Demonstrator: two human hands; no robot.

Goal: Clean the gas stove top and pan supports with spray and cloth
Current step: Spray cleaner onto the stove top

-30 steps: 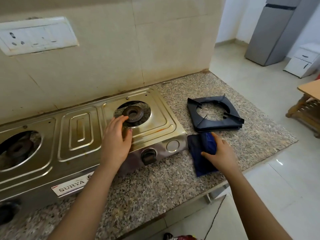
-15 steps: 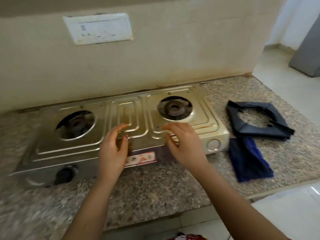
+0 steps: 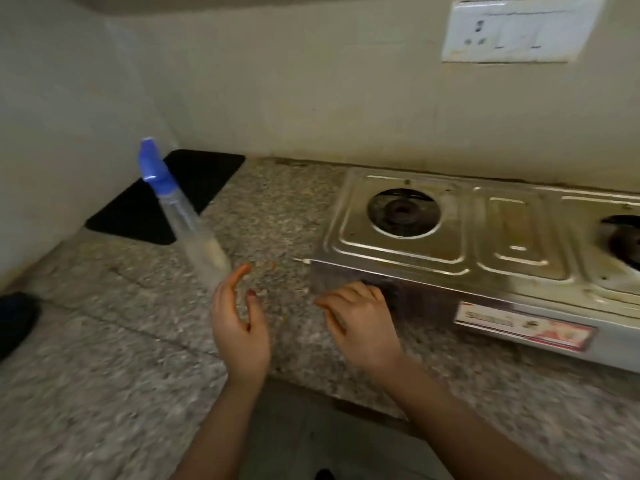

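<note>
A clear spray bottle with a blue nozzle stands on the granite counter, left of the steel gas stove. My left hand hovers just right of the bottle's base with fingers spread, holding nothing. Over the counter by the stove's left front corner is my right hand, fingers loosely bent and empty. The stove's left burner is bare, without its pan support. Neither the cloth nor the removed pan support is in view.
A black triangular mat lies in the counter's back left corner behind the bottle. A dark object sits at the far left edge. A white switch plate is on the wall above the stove. The counter's front edge runs below my hands.
The view has swung left, bringing the spray bottle in and losing the cloth and pan support. Both hands have moved left off the stove; the right hand let go of the cloth earlier.
</note>
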